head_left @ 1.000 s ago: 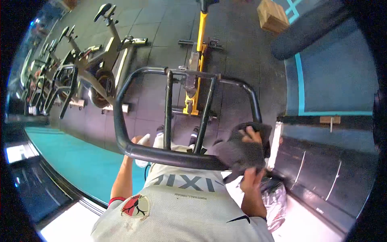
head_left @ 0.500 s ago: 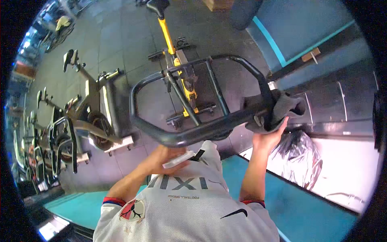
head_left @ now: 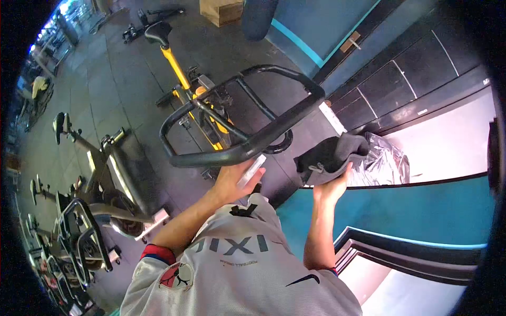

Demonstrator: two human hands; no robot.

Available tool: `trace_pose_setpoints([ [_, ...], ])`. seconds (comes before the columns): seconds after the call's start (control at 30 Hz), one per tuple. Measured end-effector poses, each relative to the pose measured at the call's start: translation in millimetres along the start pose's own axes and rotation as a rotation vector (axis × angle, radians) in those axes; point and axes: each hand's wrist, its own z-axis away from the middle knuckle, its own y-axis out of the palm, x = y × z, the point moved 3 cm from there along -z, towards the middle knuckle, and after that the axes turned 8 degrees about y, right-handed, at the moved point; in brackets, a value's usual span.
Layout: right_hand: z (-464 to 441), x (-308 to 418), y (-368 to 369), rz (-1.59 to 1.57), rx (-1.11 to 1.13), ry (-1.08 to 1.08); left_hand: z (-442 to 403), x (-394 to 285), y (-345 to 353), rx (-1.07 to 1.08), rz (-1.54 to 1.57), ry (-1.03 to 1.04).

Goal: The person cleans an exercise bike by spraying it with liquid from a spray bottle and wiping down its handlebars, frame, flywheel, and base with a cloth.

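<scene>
A dark grey cloth (head_left: 337, 158) is bunched in my right hand (head_left: 333, 188), to the right of the black handlebar frame (head_left: 274, 131) and apart from it. My left hand (head_left: 232, 181) is just under the near bar of that frame and holds a flat white object (head_left: 251, 171), partly hidden by the fingers. The handlebar belongs to a yellow and black exercise bike (head_left: 176, 68), whose saddle is at the far end.
More exercise bikes (head_left: 95, 158) line the left side. A wooden box (head_left: 221, 11) stands at the top. A shiny plastic bag (head_left: 382, 160) lies beyond the cloth, near a dark panelled wall (head_left: 390, 87). A person (head_left: 39, 87) is far off at left.
The cloth has come away from the handlebar, moving left and slightly down with my right hand. My left hand has shifted up and right with the white object. The whole view has turned.
</scene>
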Motion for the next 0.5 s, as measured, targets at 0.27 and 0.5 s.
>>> trace_pose_setpoints([
  [0.27,11.4,-38.1,0.1,0.16,-0.087,-0.087,13.3,42.8,-8.1,-0.132,-0.127,0.141],
  [0.5,24.0,-92.2,56.7,1.999,0.826,-1.296,57.3,70.3,-45.9,-0.062,-0.077,-0.076],
])
